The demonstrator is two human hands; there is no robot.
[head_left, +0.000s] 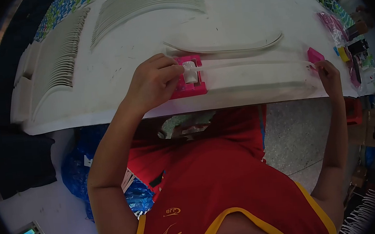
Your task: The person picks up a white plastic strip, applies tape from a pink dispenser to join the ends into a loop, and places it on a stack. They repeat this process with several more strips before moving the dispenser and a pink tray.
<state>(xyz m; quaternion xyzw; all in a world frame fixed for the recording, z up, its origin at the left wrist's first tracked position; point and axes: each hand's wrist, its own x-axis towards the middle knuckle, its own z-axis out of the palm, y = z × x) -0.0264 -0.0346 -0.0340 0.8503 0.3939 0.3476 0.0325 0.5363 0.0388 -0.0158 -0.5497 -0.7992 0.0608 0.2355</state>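
Note:
A thin white strip (254,63) stretches across the table between my two hands. My left hand (153,82) is closed at its left end, fingertips pinched over a pink holder (199,89). In that holder sits a small white piece (190,75), partly covered by the strip and my fingers. My right hand (329,76) pinches the strip's other end, beside a small pink block (315,55). Just beyond the strip lies a long, curved pale strip (235,49).
Rows of curved pale strips (147,1) lie at the back, with another stack (63,68) at the left. Blue-green patterned material (62,11) covers the far left corner. Plastic packets (334,28) and a yellow-and-black roll (346,53) are at the right edge. Blue bags (77,166) sit below.

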